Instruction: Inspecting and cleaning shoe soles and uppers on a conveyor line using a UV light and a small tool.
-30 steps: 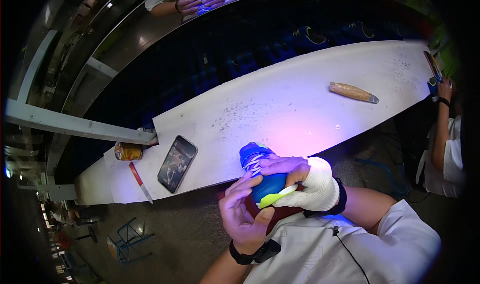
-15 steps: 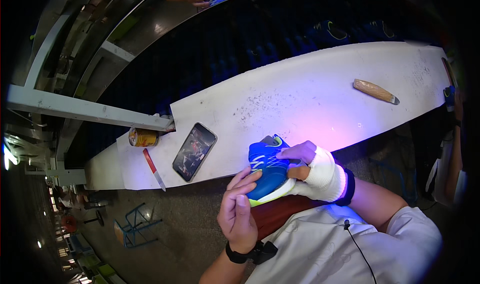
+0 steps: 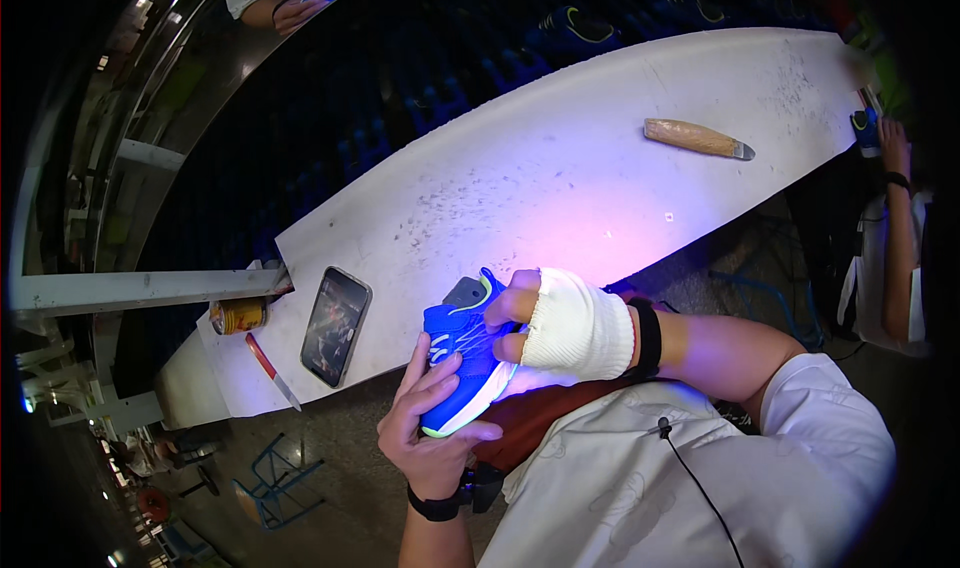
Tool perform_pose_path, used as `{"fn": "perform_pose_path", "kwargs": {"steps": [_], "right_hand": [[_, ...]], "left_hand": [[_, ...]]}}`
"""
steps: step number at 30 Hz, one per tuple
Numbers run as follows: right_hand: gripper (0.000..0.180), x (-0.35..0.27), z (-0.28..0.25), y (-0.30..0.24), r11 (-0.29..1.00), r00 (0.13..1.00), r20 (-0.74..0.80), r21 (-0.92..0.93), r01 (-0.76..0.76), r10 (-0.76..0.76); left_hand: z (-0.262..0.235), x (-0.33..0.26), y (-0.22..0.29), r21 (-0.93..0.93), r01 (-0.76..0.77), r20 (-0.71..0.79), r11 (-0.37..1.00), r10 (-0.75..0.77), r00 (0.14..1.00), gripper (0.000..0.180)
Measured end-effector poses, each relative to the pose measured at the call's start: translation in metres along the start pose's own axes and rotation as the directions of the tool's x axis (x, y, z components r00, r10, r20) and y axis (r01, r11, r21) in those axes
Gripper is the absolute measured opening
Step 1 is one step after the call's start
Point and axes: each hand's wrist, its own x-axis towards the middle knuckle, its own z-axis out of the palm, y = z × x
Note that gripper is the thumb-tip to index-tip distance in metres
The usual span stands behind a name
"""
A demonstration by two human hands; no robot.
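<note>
A blue sneaker with pale laces, a white sole and lime trim is held just off the near edge of the white table. My left hand is closed round its toe, thumb under the sole and fingers over the upper. On my right hand is a white fingerless knit glove; its bent fingers grip the shoe's side by the laces and collar. The fingertips of that hand are partly hidden. Violet light falls on the shoe and glove.
On the white table lie a phone, a red-handled knife, a yellow can and a wooden-handled tool. More sneakers sit on the dark belt beyond. At the far right, a co-worker's hand touches another blue shoe.
The view has shifted, so the table items sit further left. My right hand's fingers are now more bent over the laces, and the left hand's grip on the toe has changed slightly.
</note>
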Motion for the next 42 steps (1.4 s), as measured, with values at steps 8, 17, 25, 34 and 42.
{"fn": "perform_pose_path", "kwargs": {"steps": [8,17,25,34,42], "right_hand": [[0.054,-0.004,0.028,0.023,0.986,0.992,-0.112,0.151,0.074,-0.057],[0.044,-0.010,0.060,0.019,0.993,0.980,-0.166,0.021,0.118,-0.113],[0.046,-0.035,0.074,0.004,1.000,0.947,-0.322,-0.016,-0.021,0.014],[0.071,-0.029,-0.034,-0.010,0.931,0.977,-0.205,0.363,0.023,0.056],[0.066,-0.033,-0.030,-0.027,0.952,0.966,-0.178,0.277,-0.131,0.185]], "left_hand": [[-0.010,-0.006,-0.001,-0.019,0.003,0.030,1.000,-0.002,1.000,0.044],[0.007,-0.001,0.018,-0.020,0.497,-0.019,0.867,-0.498,0.867,0.091],[-0.008,0.015,0.034,0.180,0.457,0.059,0.871,-0.473,0.879,0.083],[0.054,0.025,0.028,0.013,-0.156,0.245,0.988,0.148,0.958,0.078],[0.081,0.003,-0.012,-0.032,-0.133,-0.013,0.991,0.132,0.991,0.044]]}}
